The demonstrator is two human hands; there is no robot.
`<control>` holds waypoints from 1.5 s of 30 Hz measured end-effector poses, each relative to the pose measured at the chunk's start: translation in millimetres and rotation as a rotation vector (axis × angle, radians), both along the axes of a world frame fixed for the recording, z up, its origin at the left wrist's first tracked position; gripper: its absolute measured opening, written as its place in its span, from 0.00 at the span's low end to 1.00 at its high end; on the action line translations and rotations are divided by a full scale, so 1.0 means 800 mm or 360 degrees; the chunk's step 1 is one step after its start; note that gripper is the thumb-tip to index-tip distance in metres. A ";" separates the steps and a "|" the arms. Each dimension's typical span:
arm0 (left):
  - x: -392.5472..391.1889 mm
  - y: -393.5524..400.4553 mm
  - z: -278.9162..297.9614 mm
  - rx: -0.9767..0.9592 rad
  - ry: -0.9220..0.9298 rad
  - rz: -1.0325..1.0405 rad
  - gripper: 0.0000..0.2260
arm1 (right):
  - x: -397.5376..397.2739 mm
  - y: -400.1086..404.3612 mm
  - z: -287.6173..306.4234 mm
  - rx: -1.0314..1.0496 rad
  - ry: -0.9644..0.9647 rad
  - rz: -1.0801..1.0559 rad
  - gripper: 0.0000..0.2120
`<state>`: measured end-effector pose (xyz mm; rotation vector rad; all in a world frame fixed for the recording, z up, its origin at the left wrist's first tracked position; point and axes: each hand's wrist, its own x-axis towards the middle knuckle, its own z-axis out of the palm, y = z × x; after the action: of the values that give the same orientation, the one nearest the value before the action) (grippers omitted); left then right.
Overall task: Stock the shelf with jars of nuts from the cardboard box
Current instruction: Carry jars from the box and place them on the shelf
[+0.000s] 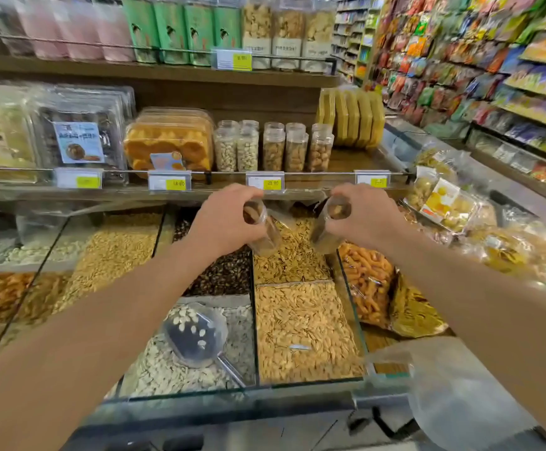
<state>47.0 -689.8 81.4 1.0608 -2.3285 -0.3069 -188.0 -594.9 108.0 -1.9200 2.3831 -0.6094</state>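
Both hands are out over the bulk bins [301,327], each wrapped around 1 clear jar of nuts. The left hand [224,219] has its jar [260,227] tipped on a slant, and so does the right hand [367,219] with its jar [328,224]. One end of each jar points back at the camera, so you look straight at the nuts inside. Fingers curl around the upper end and the thumb sits underneath, a full wrap and not a fingertip pinch. Makes sense for a slick round plastic tube.

They're carried at about the height of the shelf [346,159] front edge, just below the rail with the price tags [265,182]. My guess is that's so they can go over the rail and stand up next to the jars already there [273,146]. That row sits mid-shelf in 2 ranks, right of the orange cake boxes [167,143]. There's bare wood to the right of the row before the yellow packs [351,117], so that gap looks like the landing spot.

Taking 2 at a time halves the trips, but each jar needs turning upright before it's set down.

The cardboard box isn't in view. A scoop [196,335] lies in the seed bin below.
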 end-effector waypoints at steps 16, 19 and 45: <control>-0.156 -0.186 0.006 0.0179 0.0023 -0.0268 0.26 | -0.145 -0.170 0.033 -0.0313 -0.0223 -0.0372 0.27; -0.187 -0.203 0.000 0.0208 0.0006 -0.0257 0.27 | -0.181 -0.205 0.037 -0.0363 -0.0219 -0.0428 0.23; -0.345 -0.326 0.030 0.0174 0.0078 -0.0359 0.25 | -0.354 -0.481 -0.035 -0.0125 -0.0345 -0.0317 0.24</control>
<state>-229.3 -950.5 105.4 0.8298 -2.4125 -0.5455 -470.8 -979.6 79.8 -1.5586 2.4590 -0.8849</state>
